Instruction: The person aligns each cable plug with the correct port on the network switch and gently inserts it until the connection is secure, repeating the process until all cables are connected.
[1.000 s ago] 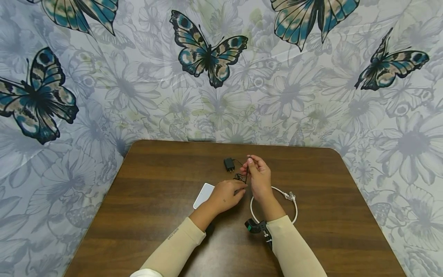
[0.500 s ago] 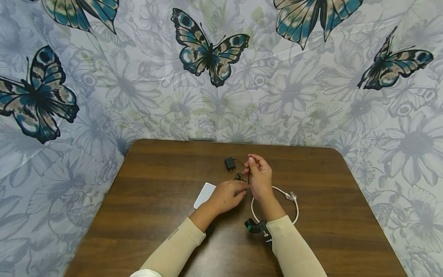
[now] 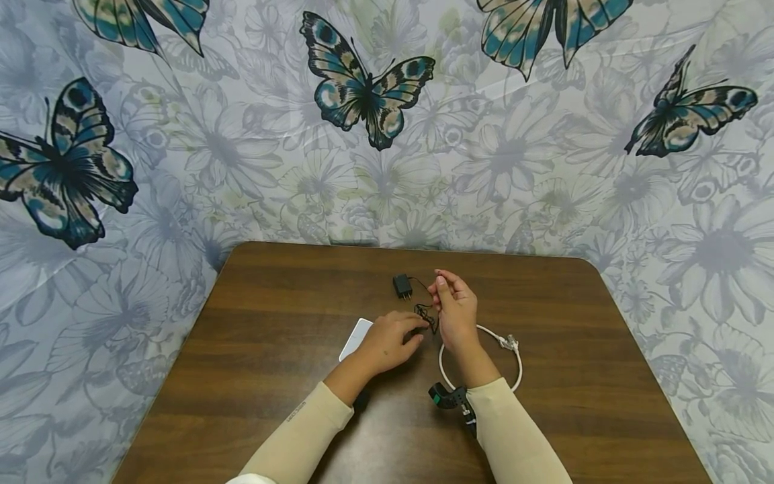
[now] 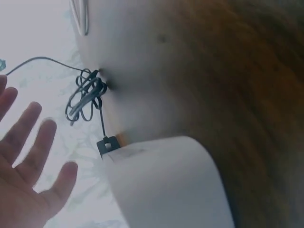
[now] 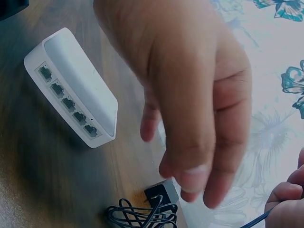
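Note:
In the head view my right hand [image 3: 457, 309] is raised over the far middle of the table. It pinches a thin black cord [image 5: 256, 220] at its fingertips. The cord belongs to a black power adapter [image 3: 402, 286], whose metal prongs show. A looped bundle [image 4: 88, 95] of the same cord hangs close to my left hand [image 3: 387, 343]. That hand's fingers are loosely spread, and they look apart from the bundle in the left wrist view. Beside it stands a white network switch [image 5: 80, 85] with a row of ports, partly hidden by the left hand in the head view.
A white network cable [image 3: 518, 370] with clear plugs lies looped under my right wrist. A black wrist camera [image 3: 445, 395] sits on that wrist. The wooden table [image 3: 272, 302] ends at a wall cloth [image 3: 514, 168] printed with butterflies and flowers.
My left hand has let go of the lower cord and drawn slightly left, its fingers spreading. The bundle now hangs looser below my right hand, which has barely moved.

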Demonstrator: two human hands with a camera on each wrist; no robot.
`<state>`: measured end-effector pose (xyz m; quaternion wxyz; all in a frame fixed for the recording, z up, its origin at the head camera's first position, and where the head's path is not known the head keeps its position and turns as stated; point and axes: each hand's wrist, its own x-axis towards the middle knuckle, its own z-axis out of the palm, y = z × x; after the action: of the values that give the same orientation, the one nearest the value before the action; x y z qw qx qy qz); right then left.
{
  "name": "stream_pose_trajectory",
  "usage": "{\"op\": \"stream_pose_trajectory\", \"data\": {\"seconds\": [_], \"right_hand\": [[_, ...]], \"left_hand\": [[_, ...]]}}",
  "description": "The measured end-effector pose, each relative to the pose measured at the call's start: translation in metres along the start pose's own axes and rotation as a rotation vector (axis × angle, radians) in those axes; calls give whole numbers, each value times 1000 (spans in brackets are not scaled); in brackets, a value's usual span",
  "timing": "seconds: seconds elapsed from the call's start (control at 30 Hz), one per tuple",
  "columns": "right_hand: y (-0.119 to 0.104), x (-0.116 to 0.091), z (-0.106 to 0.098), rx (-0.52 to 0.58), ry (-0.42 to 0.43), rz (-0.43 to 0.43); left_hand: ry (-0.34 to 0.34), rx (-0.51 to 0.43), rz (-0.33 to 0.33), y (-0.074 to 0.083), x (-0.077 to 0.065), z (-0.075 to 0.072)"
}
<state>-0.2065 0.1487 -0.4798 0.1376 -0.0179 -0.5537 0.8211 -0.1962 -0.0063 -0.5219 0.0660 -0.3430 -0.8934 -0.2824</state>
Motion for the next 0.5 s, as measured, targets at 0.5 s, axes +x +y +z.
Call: {"op": "stream_pose_trajectory", "data": {"seconds": [0.5], "right_hand": [[3, 2, -2, -6, -9, -7]], "left_hand": [[-62, 127, -249, -12, -9, -3]]}}
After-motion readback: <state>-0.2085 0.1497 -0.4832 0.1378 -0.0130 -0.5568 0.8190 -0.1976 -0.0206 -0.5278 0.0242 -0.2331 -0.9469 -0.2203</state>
